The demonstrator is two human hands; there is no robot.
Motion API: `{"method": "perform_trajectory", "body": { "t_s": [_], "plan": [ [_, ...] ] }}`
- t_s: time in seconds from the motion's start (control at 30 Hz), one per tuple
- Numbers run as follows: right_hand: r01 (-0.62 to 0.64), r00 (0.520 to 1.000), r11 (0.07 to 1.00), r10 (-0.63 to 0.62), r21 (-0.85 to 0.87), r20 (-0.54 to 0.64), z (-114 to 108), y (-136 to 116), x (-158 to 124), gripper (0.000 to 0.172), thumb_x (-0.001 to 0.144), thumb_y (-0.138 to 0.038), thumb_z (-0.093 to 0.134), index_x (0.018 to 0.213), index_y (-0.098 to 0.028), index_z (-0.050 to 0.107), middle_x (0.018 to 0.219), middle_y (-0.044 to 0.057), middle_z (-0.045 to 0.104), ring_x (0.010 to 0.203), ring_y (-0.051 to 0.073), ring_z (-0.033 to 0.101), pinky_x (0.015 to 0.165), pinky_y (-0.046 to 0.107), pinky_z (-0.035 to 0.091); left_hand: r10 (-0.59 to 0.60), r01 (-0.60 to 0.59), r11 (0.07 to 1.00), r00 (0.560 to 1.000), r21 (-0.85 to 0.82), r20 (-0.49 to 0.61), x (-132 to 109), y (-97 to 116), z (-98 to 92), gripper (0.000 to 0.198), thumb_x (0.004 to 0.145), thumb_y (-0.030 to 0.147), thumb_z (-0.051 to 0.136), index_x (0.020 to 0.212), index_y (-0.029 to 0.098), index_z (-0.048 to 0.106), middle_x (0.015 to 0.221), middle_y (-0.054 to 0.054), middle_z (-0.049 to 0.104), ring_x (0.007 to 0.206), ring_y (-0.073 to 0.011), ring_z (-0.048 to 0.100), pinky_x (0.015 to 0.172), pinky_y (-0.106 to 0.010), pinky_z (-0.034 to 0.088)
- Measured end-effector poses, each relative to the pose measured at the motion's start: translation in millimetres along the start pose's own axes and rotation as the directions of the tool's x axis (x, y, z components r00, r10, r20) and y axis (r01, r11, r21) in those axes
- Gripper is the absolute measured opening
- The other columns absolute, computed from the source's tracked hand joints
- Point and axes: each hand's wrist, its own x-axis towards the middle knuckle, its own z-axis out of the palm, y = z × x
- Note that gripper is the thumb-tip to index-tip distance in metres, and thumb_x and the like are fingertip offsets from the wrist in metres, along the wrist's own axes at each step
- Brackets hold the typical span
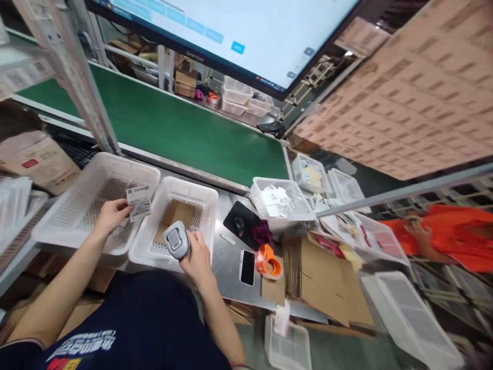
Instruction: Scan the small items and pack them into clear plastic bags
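My left hand pinches a small white packet with a printed label, held up over the right side of a white plastic basket. Wrapped round the handle of a grey barcode scanner is my right hand, above a second white basket. The scanner's head is turned up toward me. Inside that second basket lies a flat piece of brown cardboard. Something small and pale shows under my left hand in the first basket, too blurred to name.
Right of the baskets are a phone, a mouse on a black pad and an orange tape dispenser. Flat cardboard is stacked beyond. A green conveyor belt runs behind, under a monitor. A person in orange is at right.
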Motion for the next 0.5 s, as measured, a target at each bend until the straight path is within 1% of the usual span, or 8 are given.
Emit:
{"method": "perform_trajectory", "body": {
  "t_s": [0.13,0.2,0.27,0.33,0.37,0.43,0.47,0.5],
  "plan": [
    [-0.038,0.992,0.993,0.051,-0.116,0.112,-14.5,-20.1,16.9,0.071,0.084,-0.021,0.067,0.154,-0.026,0.056,0.129,0.010,0.061,0.103,0.028,0.069,0.087,0.039,0.057,0.087,-0.082,0.996,0.980,-0.035,0.177,-13.8,29.3,62.6,0.058,0.072,0.066,0.070,0.096,0.014,0.077,0.092,-0.012,0.079,0.084,-0.0296,0.072,0.074,-0.036,0.059],
    [-0.064,0.989,0.990,0.080,-0.125,0.121,-14.1,-14.0,13.8,0.069,0.085,-0.021,0.067,0.153,-0.026,0.056,0.130,0.010,0.061,0.103,0.028,0.069,0.087,0.038,0.056,0.096,-0.094,0.995,0.973,-0.017,0.208,-13.7,31.8,76.3,0.059,0.074,0.064,0.067,0.103,0.014,0.077,0.101,-0.013,0.080,0.093,-0.0318,0.074,0.083,-0.039,0.061],
    [-0.099,0.988,0.990,0.109,-0.101,0.106,-10.4,1.5,2.1,0.067,0.083,-0.017,0.067,0.149,-0.023,0.060,0.128,0.011,0.062,0.104,0.028,0.069,0.088,0.038,0.055,0.082,-0.091,0.994,0.985,0.056,0.149,-7.8,27.0,71.5,0.055,0.079,0.055,0.066,0.115,0.014,0.075,0.115,-0.014,0.079,0.104,-0.0316,0.073,0.097,-0.041,0.058],
    [-0.142,0.987,0.989,0.145,-0.045,0.070,-4.8,22.1,-15.2,0.063,0.081,-0.012,0.066,0.144,-0.020,0.063,0.124,0.012,0.063,0.105,0.029,0.069,0.088,0.037,0.054,0.047,-0.050,0.983,0.999,0.175,0.020,0.3,16.0,52.3,0.045,0.087,0.041,0.063,0.121,0.013,0.071,0.123,-0.015,0.074,0.117,-0.0326,0.069,0.110,-0.044,0.049],
    [-0.168,0.985,0.986,0.169,-0.012,0.049,-1.5,32.5,-24.5,0.060,0.081,-0.010,0.065,0.140,-0.019,0.065,0.122,0.012,0.064,0.104,0.028,0.069,0.088,0.036,0.053,0.021,-0.010,0.972,0.999,0.235,-0.043,3.9,8.5,40.7,0.037,0.089,0.035,0.063,0.117,0.012,0.070,0.120,-0.015,0.072,0.121,-0.0342,0.066,0.112,-0.046,0.045],
    [-0.213,0.977,0.975,0.213,0.057,0.010,5.7,49.9,-41.5,0.051,0.081,-0.009,0.063,0.131,-0.019,0.068,0.116,0.010,0.064,0.101,0.028,0.070,0.086,0.035,0.052,-0.052,0.089,0.943,0.991,0.320,-0.123,8.5,-9.0,20.7,0.019,0.087,0.027,0.071,0.097,0.012,0.065,0.098,-0.010,0.066,0.116,-0.0356,0.062,0.107,-0.046,0.043],
    [-0.228,0.973,0.970,0.229,0.090,-0.008,9.5,56.0,-48.5,0.047,0.081,-0.010,0.063,0.127,-0.018,0.070,0.113,0.010,0.064,0.100,0.028,0.070,0.086,0.035,0.052,-0.094,0.135,0.930,0.987,0.341,-0.134,9.5,-18.3,14.3,0.020,0.084,0.024,0.077,0.086,0.014,0.061,0.086,-0.005,0.059,0.108,-0.0329,0.062,0.101,-0.043,0.043],
    [-0.235,0.971,0.964,0.239,0.121,-0.022,13.4,60.0,-54.1,0.043,0.082,-0.011,0.063,0.123,-0.018,0.070,0.111,0.009,0.065,0.099,0.027,0.070,0.085,0.035,0.052,-0.134,0.174,0.921,0.982,0.348,-0.136,10.0,-27.4,10.5,0.028,0.079,0.019,0.083,0.078,0.016,0.055,0.076,0.000,0.050,0.097,-0.0279,0.060,0.093,-0.039,0.043]
  ]
}}
